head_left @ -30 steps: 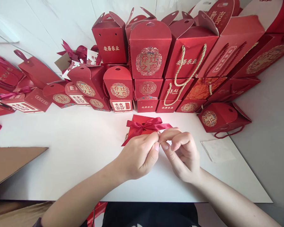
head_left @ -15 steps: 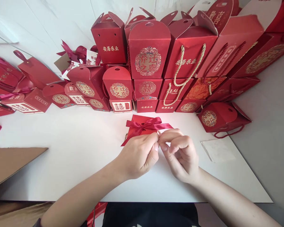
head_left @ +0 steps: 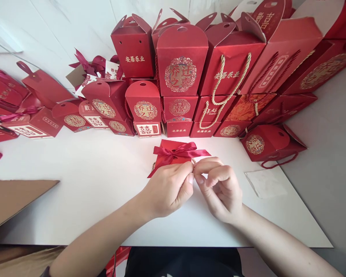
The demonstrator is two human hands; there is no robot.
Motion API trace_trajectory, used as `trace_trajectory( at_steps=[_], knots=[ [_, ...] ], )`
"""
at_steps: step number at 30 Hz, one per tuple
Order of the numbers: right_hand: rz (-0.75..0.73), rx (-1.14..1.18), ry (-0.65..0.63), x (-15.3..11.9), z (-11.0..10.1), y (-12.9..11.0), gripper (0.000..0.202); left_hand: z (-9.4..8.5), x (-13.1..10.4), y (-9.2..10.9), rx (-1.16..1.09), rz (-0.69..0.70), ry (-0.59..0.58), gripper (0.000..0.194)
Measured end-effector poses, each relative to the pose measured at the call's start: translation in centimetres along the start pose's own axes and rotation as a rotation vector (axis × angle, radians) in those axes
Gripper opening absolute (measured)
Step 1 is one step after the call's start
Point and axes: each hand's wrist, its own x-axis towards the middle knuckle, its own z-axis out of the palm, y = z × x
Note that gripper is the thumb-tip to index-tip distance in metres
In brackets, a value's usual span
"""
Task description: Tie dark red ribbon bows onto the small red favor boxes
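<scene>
A small red gift box (head_left: 173,146) lies on the white table in front of me, with a dark red satin ribbon bow (head_left: 174,152) across its top. My left hand (head_left: 170,188) is closed at the near side of the box, thumb pressed against the curled fingers. Beside it, my right hand (head_left: 220,188) pinches thumb and forefinger together. The fingertips of both hands meet where a thin twisted cord (head_left: 193,161) comes down at the box's right side. Whatever lies inside my left fingers is hidden. My hands cover the box's near part.
Stacked red gift boxes (head_left: 182,61) with rope handles line the wall at the back. Another red box (head_left: 272,142) stands at the right, near a flat white packet (head_left: 265,184). A brown cardboard flap (head_left: 17,200) juts in from the left. Ribboned boxes (head_left: 34,121) crowd the far left.
</scene>
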Motion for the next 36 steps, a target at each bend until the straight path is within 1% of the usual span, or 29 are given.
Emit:
trace_trajectory(
  at_steps=[2, 4, 7, 10, 14, 17, 19, 22, 24, 30, 36],
  knots=[
    [0.011, 0.005, 0.026, 0.1, -0.1, 0.0, 0.025, 0.0, -0.1, -0.1, -0.023, -0.003, 0.008, 0.018],
    [-0.028, -0.017, 0.040, 0.2, -0.2, 0.1, 0.026, 0.0, -0.3, -0.2, -0.109, -0.021, 0.021, 0.017],
    [-0.194, -0.147, -0.009, 0.4, -0.4, 0.6, 0.028, -0.2, -0.5, -0.4, -0.313, -0.072, 0.060, 0.018],
    [-0.361, -0.314, -0.068, 0.3, -0.5, 1.4, 0.024, -0.4, -0.7, -0.5, -0.464, -0.081, 0.089, 0.019],
    [-0.489, -0.487, -0.083, 0.0, -0.6, 1.9, 0.021, -0.5, -0.9, -0.2, -0.512, -0.051, 0.100, 0.022],
    [-0.589, -0.570, -0.081, -0.1, -0.7, 1.8, 0.021, -0.5, -1.0, -0.1, -0.521, -0.047, 0.108, 0.022],
    [-0.627, -0.598, -0.090, 0.0, -0.8, 1.7, 0.020, -0.5, -1.0, -0.1, -0.528, -0.045, 0.113, 0.021],
    [-0.628, -0.603, -0.096, 0.1, -0.8, 1.7, 0.020, -0.6, -1.0, -0.2, -0.548, -0.043, 0.112, 0.021],
    [-0.600, -0.568, -0.095, 0.1, -0.7, 1.8, 0.020, -0.6, -0.9, -0.3, -0.557, -0.043, 0.110, 0.021],
    [-0.428, -0.348, -0.113, -0.1, -0.2, 1.8, 0.022, -0.7, -0.6, -0.4, -0.551, -0.040, 0.129, 0.022],
    [-0.400, -0.310, -0.118, 0.1, -0.2, 1.6, 0.024, -0.7, -0.5, -0.4, -0.529, -0.030, 0.124, 0.021]
  ],
)
